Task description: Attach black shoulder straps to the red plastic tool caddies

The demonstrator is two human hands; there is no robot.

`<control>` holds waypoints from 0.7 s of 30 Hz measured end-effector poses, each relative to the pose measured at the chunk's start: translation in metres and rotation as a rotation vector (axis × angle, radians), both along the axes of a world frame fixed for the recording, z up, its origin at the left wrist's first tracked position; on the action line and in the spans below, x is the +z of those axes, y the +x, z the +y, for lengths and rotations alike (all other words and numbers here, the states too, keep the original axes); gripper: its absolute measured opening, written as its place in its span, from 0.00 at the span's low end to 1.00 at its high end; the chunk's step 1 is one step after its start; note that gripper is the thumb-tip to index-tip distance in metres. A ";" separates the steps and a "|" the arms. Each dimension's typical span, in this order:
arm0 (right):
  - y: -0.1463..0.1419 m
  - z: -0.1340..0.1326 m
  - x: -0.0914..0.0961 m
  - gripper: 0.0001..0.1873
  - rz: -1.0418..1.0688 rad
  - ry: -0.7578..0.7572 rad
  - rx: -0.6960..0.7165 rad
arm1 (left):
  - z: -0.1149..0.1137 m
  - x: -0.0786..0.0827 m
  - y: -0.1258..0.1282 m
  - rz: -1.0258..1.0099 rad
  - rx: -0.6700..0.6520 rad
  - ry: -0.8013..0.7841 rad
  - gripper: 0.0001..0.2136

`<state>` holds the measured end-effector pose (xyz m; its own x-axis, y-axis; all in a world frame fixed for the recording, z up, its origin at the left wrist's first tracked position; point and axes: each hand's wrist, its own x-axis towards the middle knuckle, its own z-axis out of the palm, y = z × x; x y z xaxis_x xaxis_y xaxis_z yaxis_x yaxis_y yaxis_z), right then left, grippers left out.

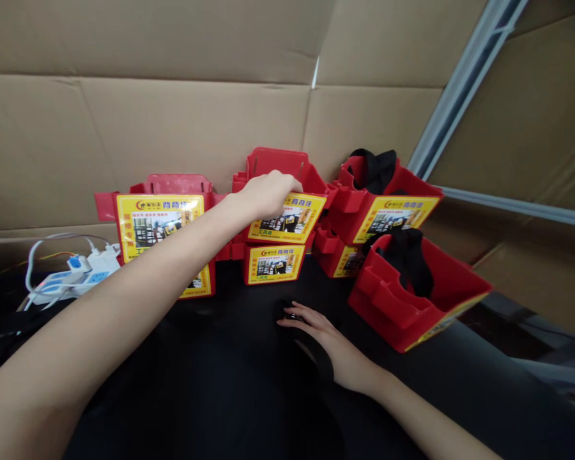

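Note:
My left hand (268,195) reaches across to the upper red plastic tool box (278,161) in the middle stack, its fingers closed over the front rim above the yellow label. Beneath that box sits a lower red box (274,263) with a similar label. Low over the black surface, my right hand (333,348) pinches a black strap (319,361), and something small and shiny shows between the fingers. To the right of this hand, a single red tool box (388,300) stands at an angle with black webbing (414,262) inside.
Another stack of red boxes (172,184) stands at left, and one more with a black strap (374,169) at right rear. A white power strip (71,281) with plugs and cables lies far left. Cardboard (196,128) lines the back; a metal post (460,96) rises at right.

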<state>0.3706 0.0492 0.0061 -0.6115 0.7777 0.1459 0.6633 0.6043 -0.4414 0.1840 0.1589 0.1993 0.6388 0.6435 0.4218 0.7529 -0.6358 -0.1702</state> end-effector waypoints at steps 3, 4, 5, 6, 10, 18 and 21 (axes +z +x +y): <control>0.000 -0.001 0.001 0.26 0.004 -0.002 -0.002 | 0.005 -0.001 0.007 0.013 0.012 -0.009 0.20; -0.001 -0.001 0.001 0.26 0.008 -0.002 -0.003 | 0.006 -0.002 0.009 0.019 0.016 -0.013 0.19; -0.001 -0.001 0.001 0.25 0.011 -0.001 -0.006 | 0.008 -0.003 0.011 0.027 0.020 -0.016 0.19; -0.001 -0.001 0.001 0.25 0.013 0.000 -0.010 | 0.009 -0.004 0.012 0.034 0.024 -0.018 0.19; -0.003 -0.002 0.002 0.25 0.013 0.003 -0.005 | 0.010 -0.011 0.014 0.058 0.054 -0.007 0.19; 0.022 0.006 0.011 0.20 0.164 0.264 -0.178 | -0.049 -0.036 0.010 0.006 -0.137 0.133 0.20; 0.030 0.011 0.007 0.22 0.174 0.331 -0.303 | -0.095 -0.089 0.003 -0.064 -0.426 -0.080 0.31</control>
<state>0.4001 0.0607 0.0129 -0.3093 0.8114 0.4959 0.7644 0.5223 -0.3779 0.1869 0.0634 0.1103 0.8283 0.3604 0.4290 0.4280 -0.9011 -0.0693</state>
